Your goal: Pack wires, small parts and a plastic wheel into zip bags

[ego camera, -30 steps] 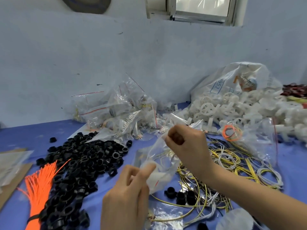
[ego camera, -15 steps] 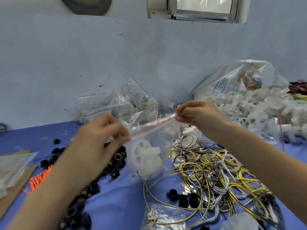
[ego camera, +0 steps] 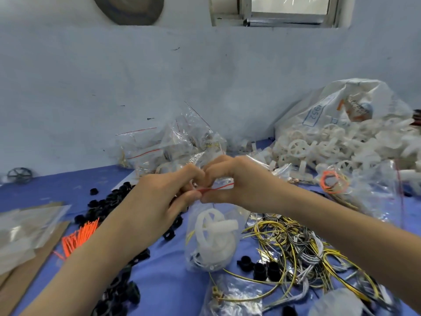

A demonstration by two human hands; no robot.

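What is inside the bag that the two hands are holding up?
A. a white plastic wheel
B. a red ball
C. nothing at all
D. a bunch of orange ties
A: a white plastic wheel shows through the clear zip bag, which hangs below the left hand and right hand as they pinch its red-lined top.

A pale blue-white wall (ego camera: 159,83) with a metal-framed window (ego camera: 289,10) rises behind the blue-covered table (ego camera: 57,188).

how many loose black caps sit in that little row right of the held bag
3, side by side on the blue table: left cap, middle cap, right cap, just right of the held zip bag. Wires may hide more.
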